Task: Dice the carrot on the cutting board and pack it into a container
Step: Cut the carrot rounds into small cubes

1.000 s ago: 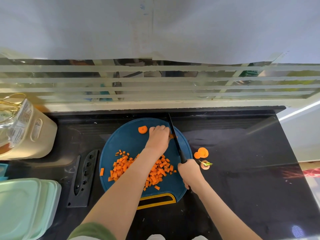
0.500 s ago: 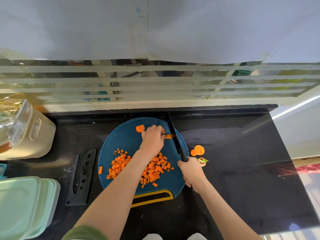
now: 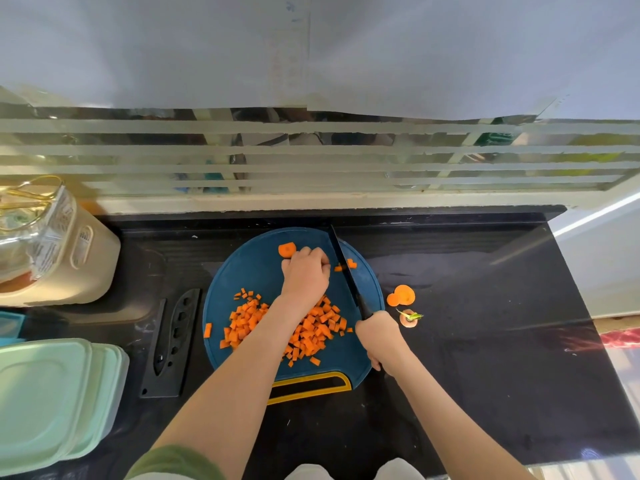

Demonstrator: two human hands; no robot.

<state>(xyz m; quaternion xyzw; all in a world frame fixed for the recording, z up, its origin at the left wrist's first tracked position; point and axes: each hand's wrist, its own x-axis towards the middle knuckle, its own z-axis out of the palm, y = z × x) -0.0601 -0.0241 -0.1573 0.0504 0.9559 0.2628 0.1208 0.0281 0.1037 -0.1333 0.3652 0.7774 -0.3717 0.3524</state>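
Two hands work the cutting board (image 3: 249,271): our left hand (image 3: 304,275) curls onto a carrot strip (image 3: 338,269) at its far side, our right hand (image 3: 381,336) grips the knife (image 3: 350,282).

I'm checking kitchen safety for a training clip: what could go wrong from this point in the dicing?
1. The left hand holds the carrot piece right against the knife blade; a slip could nick a fingertip.
2. The left forearm crosses above the diced carrot, so it might scatter cubes off the cutting board.
3. Carrot slices lying on the counter could be left unpacked.
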